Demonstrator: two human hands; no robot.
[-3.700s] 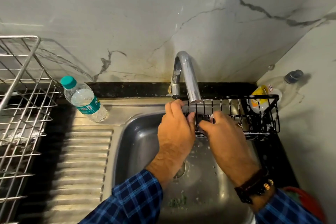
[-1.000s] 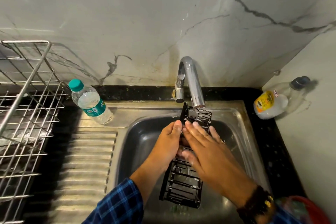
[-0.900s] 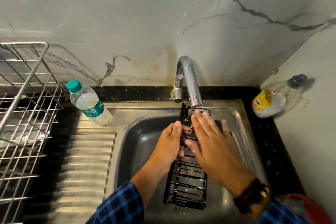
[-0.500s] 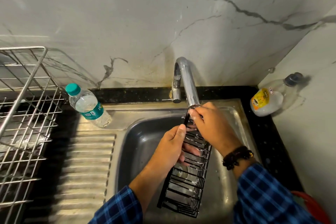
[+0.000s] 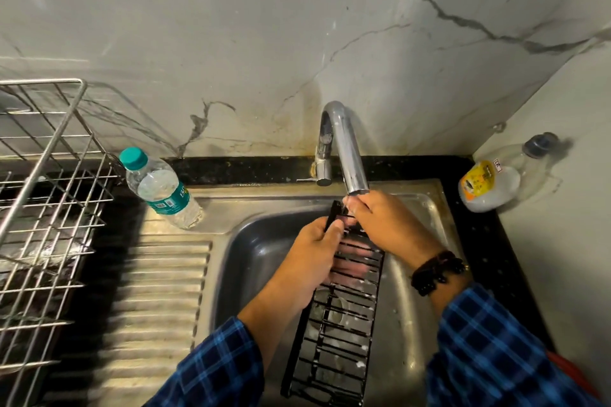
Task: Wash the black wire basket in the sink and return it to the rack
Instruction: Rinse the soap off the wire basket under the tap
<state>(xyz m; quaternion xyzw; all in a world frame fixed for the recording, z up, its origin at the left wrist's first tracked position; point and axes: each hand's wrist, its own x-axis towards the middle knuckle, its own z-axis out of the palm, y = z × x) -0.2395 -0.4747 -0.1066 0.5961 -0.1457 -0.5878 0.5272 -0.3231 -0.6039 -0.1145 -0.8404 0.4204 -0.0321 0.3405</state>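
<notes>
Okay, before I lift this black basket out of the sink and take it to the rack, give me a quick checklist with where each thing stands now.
1. Left hand gripping basket: ok.
2. Right hand on basket's top end: ok.
3. Foam rinsed off: not ok, white specks remain low down.
4. Tap shut off: cannot tell.
5. Path over bottle to rack: cannot tell.
</notes>
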